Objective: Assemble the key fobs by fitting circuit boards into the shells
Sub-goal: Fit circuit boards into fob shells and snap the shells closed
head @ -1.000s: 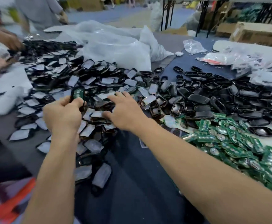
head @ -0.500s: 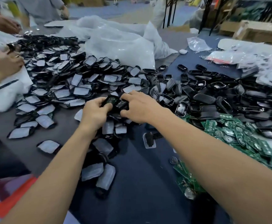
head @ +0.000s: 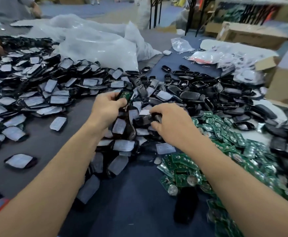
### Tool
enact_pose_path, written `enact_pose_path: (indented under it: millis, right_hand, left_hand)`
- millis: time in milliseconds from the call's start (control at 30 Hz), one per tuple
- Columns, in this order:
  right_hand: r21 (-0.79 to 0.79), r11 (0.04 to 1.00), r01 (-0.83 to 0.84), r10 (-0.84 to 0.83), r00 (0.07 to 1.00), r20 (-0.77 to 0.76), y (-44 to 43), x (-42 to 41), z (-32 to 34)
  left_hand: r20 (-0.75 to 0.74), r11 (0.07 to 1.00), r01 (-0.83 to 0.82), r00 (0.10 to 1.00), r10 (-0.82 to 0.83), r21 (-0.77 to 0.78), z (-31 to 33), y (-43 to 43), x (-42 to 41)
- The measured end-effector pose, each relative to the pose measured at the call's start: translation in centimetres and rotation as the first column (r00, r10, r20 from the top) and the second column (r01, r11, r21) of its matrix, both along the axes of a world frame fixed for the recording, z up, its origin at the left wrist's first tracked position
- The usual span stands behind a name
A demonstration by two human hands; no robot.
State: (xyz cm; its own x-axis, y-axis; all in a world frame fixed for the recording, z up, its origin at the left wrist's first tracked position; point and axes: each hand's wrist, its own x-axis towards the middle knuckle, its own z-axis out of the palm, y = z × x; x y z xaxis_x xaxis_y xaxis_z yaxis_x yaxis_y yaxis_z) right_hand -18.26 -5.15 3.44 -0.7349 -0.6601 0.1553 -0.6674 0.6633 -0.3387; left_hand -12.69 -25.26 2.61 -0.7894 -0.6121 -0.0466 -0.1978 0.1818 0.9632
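Slippage is the main risk: the left hand (head: pixel 106 109) has its fingers curled round a key fob shell (head: pixel 118 97) with a green circuit board (head: pixel 126 96) lying in it, lifted just above the heap. The grip looks to be on the lower end only, so the board could tip out if it is not fully seated. The right hand (head: pixel 171 123) has fingers and thumb bent round a black shell half (head: pixel 145 120) lying in the pile. Pulling it free may drag neighbouring film-covered shells (head: pixel 122 145) along or knock them into the loose circuit boards (head: pixel 225 134) just beside, mixing the stock. Whether that piece matches the held one I cannot tell. As for containers, no bins are in use and the parts lie in open heaps on the table (head: pixel 42 142). The crumpled clear plastic bags (head: pixel 97 47) behind look mostly emptied. A small bag (head: pixel 206 57) holds pale contents too blurred to name, and the cardboard box (head: pixel 285 79) at right hides its inside.
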Motion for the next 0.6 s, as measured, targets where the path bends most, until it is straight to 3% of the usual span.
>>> enact_pose_path:
  millis: [133, 267, 433, 600]
  right_hand:
    - [-0.134, 0.986, 0.101, -0.098, 0.995, 0.028, 1.1, 0.8, 0.0]
    - [-0.315, 0.924, 0.218, -0.137, 0.956, 0.261, 2.6, 1.0, 0.6]
    - [-0.126, 0.986, 0.106, -0.054, 0.929, 0.366, 4.9, 1.0, 1.6]
    - [-0.316, 0.911, 0.265, -0.131, 0.912, 0.389, 6.9, 1.5, 0.9]
  left_hand:
    - [-0.192, 0.996, -0.055, 0.979, 0.068, 0.071, 4.0, 3.1, 0.6]
    - [-0.325, 0.975, 0.003, 0.943, 0.071, 0.221, 5.8, 7.4, 0.5]
    - [-0.354, 0.901, -0.028, 0.914, 0.198, 0.433, 5.7, 8.9, -1.0]
    - [-0.332, 0.918, -0.049, 0.924, 0.192, 0.393, 3.4, 9.6, -2.2]
